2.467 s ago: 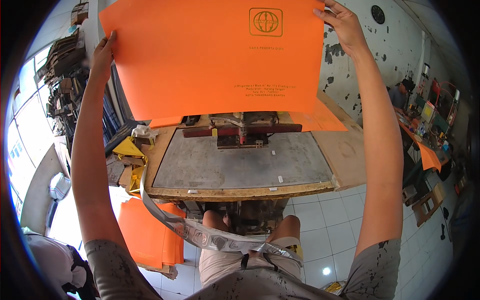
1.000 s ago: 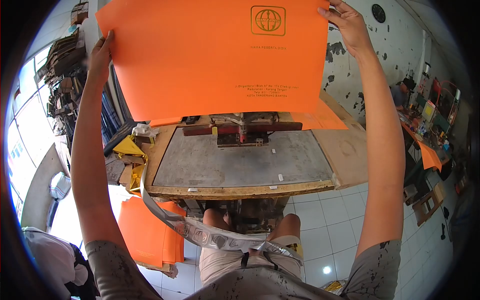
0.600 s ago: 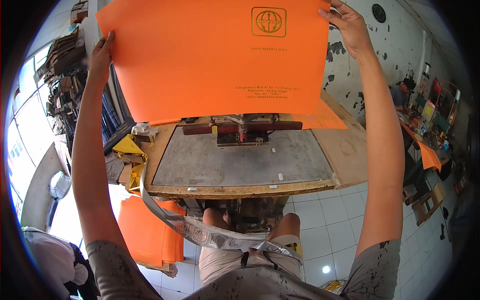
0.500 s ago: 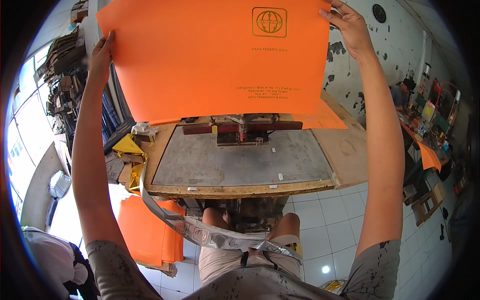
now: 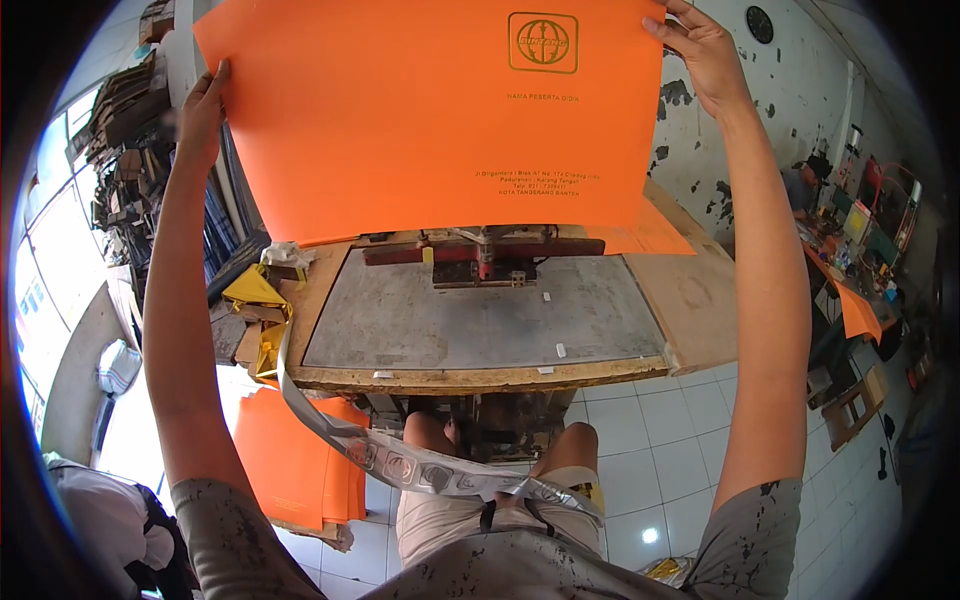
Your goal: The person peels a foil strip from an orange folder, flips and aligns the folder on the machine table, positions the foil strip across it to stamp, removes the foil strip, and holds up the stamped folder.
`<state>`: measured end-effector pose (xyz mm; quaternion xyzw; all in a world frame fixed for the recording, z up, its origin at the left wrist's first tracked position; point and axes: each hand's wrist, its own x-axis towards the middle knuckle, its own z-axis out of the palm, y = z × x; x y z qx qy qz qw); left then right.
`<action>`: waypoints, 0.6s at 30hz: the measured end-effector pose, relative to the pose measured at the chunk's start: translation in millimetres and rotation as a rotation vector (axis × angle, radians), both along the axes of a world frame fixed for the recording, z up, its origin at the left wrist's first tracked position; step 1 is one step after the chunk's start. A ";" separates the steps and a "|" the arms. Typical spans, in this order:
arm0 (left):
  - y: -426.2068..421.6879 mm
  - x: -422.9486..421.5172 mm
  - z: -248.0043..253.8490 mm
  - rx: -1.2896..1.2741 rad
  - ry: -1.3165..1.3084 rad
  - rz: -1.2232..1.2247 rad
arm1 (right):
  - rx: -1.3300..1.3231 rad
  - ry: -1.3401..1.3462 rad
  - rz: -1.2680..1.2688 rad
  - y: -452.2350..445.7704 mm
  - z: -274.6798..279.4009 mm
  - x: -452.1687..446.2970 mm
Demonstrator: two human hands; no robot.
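Note:
A large orange paper sheet [image 5: 400, 120] with a gold-stamped globe logo and lines of gold text is held up in front of me. My left hand [image 5: 203, 110] pinches its left edge, and my right hand [image 5: 705, 55] grips its upper right edge between thumb and fingers. Behind and below the sheet is the grey metal plate [image 5: 480, 335] of a stamping press on a wooden table. A dark red bar [image 5: 570, 248] crosses over the plate's back. Small white bits lie on the plate and the table's front edge.
A used foil strip [image 5: 430, 476] hangs from the table's left side across my lap. Crumpled gold foil [image 5: 255, 290] sits at the left corner. A stack of orange sheets [image 5: 290, 460] is at lower left. Another person [image 5: 803, 185] is at a cluttered bench on the right.
The orange sheet has shifted very slightly to the right and up, with both hands still on it. Little else differs.

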<state>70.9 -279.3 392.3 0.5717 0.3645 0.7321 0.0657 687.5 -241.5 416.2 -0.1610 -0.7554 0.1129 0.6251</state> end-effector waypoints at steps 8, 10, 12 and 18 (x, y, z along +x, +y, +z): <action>4.5 3.3 -3.4 0.000 0.007 -0.033 | -0.012 -0.016 -0.022 6.5 -2.7 6.6; 6.3 1.6 -4.3 -0.008 0.013 -0.031 | -0.009 -0.049 -0.030 10.7 -3.2 10.9; 9.6 -0.2 -6.3 -0.014 0.021 -0.030 | -0.019 -0.030 -0.026 10.4 -5.3 10.9; 16.0 -1.0 -13.4 -0.022 -0.001 -0.011 | -0.033 -0.007 0.001 3.1 -11.1 6.6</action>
